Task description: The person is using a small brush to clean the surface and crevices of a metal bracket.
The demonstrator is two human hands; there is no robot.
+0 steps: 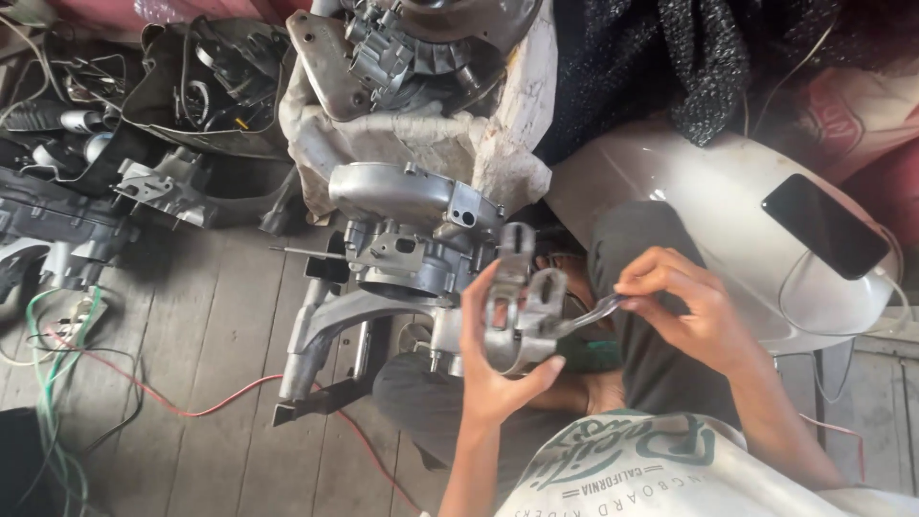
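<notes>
Left hand point(493, 359) raised over the lap, fingers curled round a small grey cast-metal bracket point(522, 311); thumb pressed against its lower edge, palm side partly hidden behind the part. Bracket held upright in the air, just in front of the engine casing point(412, 225), not touching it as far as can be seen.

Right hand point(684, 306) level with the bracket, thumb and forefinger pinched on the handle of a thin metal tool point(593, 311); tool tip laid against the bracket's right side. Kind of tool not clear: blurred, mostly covered by the fingers.

Engine casing on wooden floorboards point(211, 325), upper portion wrapped in dirty white cloth point(421, 144); top of the assembly cut off by the frame edge. Thin rod point(306, 252) sticking out leftward from the casing.

Left of the casing: heap of dark plastic and metal parts point(144, 124), individual pieces hard to separate. Red wire point(191, 407) and green wire point(48, 383) trailing across the boards, ends out of frame.

Right: white body panel point(708, 191) with a black phone point(823, 225) lying face up on it, cable attached. Dark trousers point(641, 287) and pale printed shirt point(632, 469) filling the bottom; forearms cut off at the lower edge
</notes>
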